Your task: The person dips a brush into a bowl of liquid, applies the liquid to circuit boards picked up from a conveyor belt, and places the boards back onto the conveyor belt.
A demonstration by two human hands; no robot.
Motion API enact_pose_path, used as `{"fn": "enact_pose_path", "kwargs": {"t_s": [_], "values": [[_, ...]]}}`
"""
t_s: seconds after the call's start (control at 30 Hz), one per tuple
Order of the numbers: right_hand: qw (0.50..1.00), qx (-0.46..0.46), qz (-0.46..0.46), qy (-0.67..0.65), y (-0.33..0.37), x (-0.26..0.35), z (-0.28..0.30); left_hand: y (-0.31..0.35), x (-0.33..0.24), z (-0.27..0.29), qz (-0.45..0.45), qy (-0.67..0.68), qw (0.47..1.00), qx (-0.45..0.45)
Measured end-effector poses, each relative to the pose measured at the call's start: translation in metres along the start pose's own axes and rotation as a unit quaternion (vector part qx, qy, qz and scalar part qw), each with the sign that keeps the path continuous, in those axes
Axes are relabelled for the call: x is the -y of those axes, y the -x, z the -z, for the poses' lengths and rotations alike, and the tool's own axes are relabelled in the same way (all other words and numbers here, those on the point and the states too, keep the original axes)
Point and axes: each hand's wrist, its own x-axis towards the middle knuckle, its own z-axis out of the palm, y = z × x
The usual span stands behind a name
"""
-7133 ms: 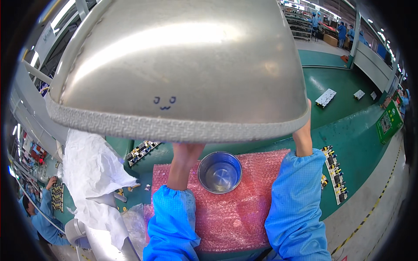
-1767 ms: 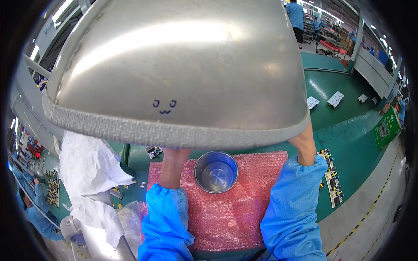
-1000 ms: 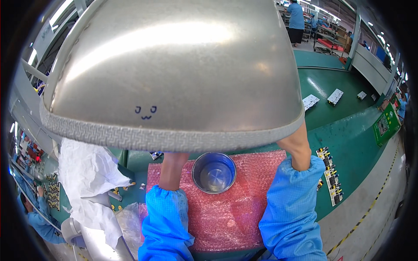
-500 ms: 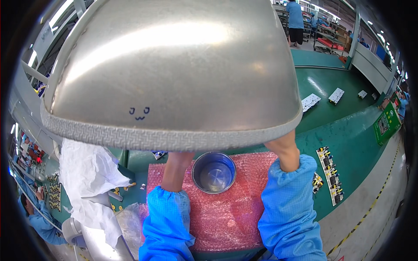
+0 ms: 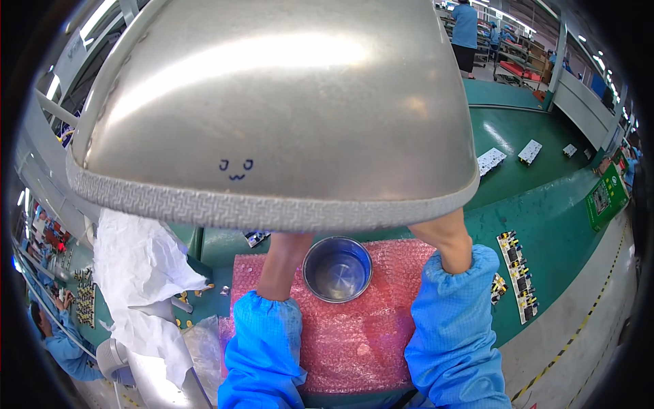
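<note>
Your left hand and right hand, fingers hidden, their state impossible to tell, reach behind the curved silvery metal hood, upper centre of frame, near the round metal bowl

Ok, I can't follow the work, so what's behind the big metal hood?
The left forearm and right forearm run behind the metal hood; a circuit board partly shows below it. Both hands, and anything they hold, are covered.

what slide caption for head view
Forearms flank a metal bowl on pink bubble wrap, fingers hidden behind a metal hood.
</note>
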Motion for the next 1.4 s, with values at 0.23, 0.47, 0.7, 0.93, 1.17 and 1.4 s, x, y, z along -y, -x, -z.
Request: {"fn": "enact_pose_path", "kwargs": {"t_s": [0.23, 0.47, 0.7, 0.93, 1.17, 1.4], "values": [[0.993, 0.009, -0.087, -0.084, 0.002, 0.008, 0.006, 0.002, -0.004, 0.013, 0.031, 0.161, 0.986, 0.014], [0.997, 0.021, 0.010, -0.073, -0.005, 0.012, 0.006, 0.000, -0.015, -0.013, 0.031, 0.074, 0.997, 0.013], [0.997, -0.016, -0.008, -0.079, 0.002, 0.010, -0.004, 0.002, -0.015, -0.028, 0.093, 0.113, 0.988, -0.043], [0.988, 0.060, -0.055, -0.134, -0.004, 0.017, 0.015, 0.004, -0.022, -0.022, 0.072, 0.123, 0.989, -0.049], [0.993, -0.037, -0.012, -0.112, 0.005, 0.010, -0.005, 0.001, 0.002, -0.025, 0.105, 0.120, 0.986, -0.045], [0.981, 0.036, -0.021, -0.187, -0.003, 0.014, 0.003, 0.001, -0.009, -0.014, 0.089, 0.127, 0.986, -0.059]]}}
